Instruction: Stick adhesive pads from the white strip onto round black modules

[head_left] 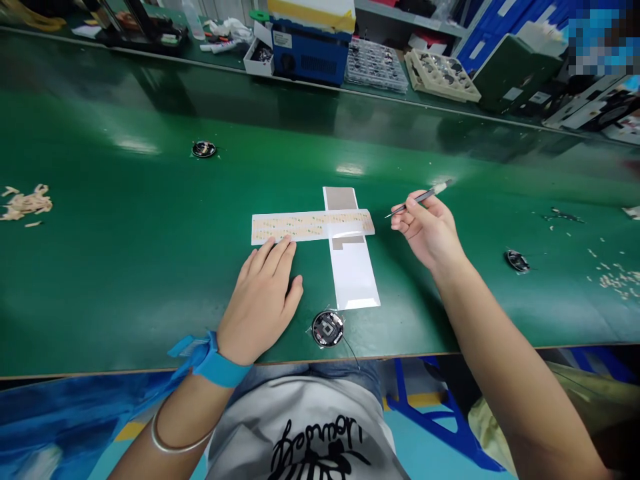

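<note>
My left hand [263,293] lies flat with its fingers spread, the fingertips on the lower edge of a strip of small tan stickers [295,227]. That strip crosses over a white sheet [354,277] with grey-brown patches. In my right hand [429,230] is a thin pointed tool [427,195], pinched between thumb and fingers; its tip points left, just off the strip's right end. A round black part [327,329] with a thin wire sits near the table's front edge, below the white sheet.
Other round black parts lie at the back left [204,149] and at right [517,261]. Tan scraps [29,203] are piled far left, small pale bits [620,280] far right. Along the back shelf stand a blue box [310,53] and parts trays [376,65].
</note>
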Available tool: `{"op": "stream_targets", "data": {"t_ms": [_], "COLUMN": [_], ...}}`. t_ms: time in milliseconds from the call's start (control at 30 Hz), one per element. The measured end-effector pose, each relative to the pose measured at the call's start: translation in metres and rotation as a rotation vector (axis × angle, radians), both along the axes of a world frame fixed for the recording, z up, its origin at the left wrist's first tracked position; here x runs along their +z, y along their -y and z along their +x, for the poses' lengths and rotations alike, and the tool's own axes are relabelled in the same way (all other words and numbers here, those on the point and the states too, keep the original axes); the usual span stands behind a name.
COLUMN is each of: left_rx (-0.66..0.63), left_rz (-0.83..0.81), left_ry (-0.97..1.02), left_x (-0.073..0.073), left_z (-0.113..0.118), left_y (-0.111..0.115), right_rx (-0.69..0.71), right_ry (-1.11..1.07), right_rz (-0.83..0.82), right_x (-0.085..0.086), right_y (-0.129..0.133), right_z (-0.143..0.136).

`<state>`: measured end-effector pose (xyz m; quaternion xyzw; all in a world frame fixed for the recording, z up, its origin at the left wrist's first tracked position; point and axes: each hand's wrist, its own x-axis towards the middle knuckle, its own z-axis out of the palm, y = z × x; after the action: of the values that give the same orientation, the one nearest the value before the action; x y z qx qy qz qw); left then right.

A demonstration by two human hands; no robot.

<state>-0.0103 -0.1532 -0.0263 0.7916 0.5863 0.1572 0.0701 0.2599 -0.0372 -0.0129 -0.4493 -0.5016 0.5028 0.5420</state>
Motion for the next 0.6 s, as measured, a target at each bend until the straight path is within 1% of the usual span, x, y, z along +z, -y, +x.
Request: {"op": "stream_targets", "data": {"t_ms": [67, 133, 267, 367, 600], "left_rx": [-0.002, -0.005, -0.012, -0.013, -0.010], "left_rz": [0.005, 0.003, -0.003, 0.000, 0.009], "left_ry": [-0.012, -0.022, -0.022, -0.012, -0.009], "left_x": [-0.001, -0.001, -0.001, -0.001, 0.001], "left_z": [0.000, -0.001, -0.003, -0.003, -0.002], "left_y": [0.000, 0.000, -0.001, -0.001, -0.001], "right_rx": [-0.029, -0.056, -0.072, -0.068, -0.053], "right_ry": [0.033, 0.065, 0.100, 0.122, 0.106], "right_rz": [0.033, 0.038, -0.010, -0.034, -0.038], "right_x": [0.000, -0.004, -0.017, -0.022, -0.021], "right_y": [0.004, 0.005, 0.000, -0.002, -0.001], "right_z": [-0.001, -0.006, -0.016, -0.020, -0.019]}}
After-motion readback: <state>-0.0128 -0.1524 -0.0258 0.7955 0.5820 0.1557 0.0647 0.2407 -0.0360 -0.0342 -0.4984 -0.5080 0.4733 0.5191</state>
